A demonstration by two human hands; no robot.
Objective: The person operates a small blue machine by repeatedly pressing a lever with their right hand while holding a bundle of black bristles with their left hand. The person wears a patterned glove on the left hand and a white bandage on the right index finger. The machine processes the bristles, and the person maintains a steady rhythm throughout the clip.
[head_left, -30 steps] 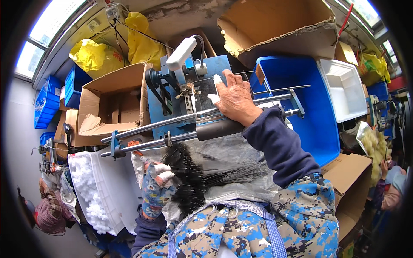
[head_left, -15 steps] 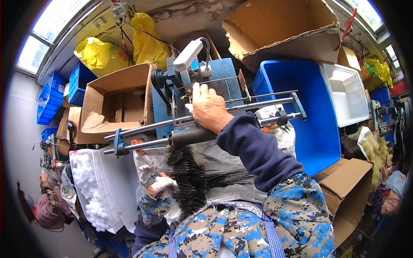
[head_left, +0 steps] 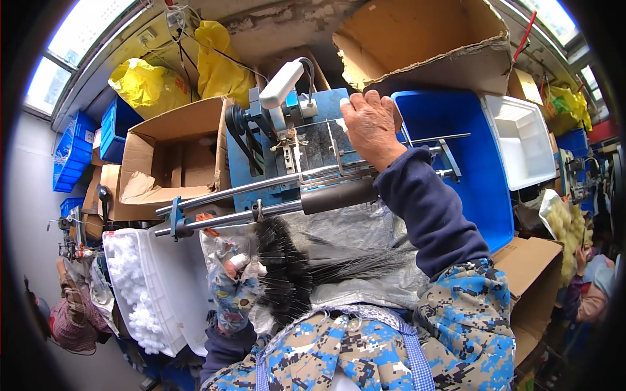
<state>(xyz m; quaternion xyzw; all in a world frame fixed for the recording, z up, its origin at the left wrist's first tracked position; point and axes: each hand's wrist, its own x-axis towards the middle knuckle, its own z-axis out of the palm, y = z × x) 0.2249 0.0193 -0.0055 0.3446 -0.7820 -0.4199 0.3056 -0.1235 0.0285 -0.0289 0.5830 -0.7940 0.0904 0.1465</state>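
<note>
My right hand (head_left: 375, 127) is over the right side of a blue bench machine (head_left: 326, 111), fingers curled together beside a thin metal wire frame (head_left: 337, 146); whatever they grip is hidden. Below its wrist lies a dark cylindrical roller (head_left: 339, 197) on a steel rail (head_left: 261, 212). My left hand (head_left: 240, 268), with white wrapping on its fingertips and a patterned sleeve cover, is low at the left, fingers drawn in. It is next to a pile of long black bristles (head_left: 283, 267) on a silvery sheet (head_left: 352, 238). I cannot make out what its fingers hold.
A white tub (head_left: 160, 287) of white tufts stands at the left. An open cardboard box (head_left: 134, 163) is beyond it. A large blue bin (head_left: 482, 195) and a white bin (head_left: 528, 146) stand right. Other people (head_left: 78, 313) are at both sides.
My right hand has moved right and away from me, off the machine's middle. The roller and wire frame have slid right along the rails. My left hand has shifted slightly.
</note>
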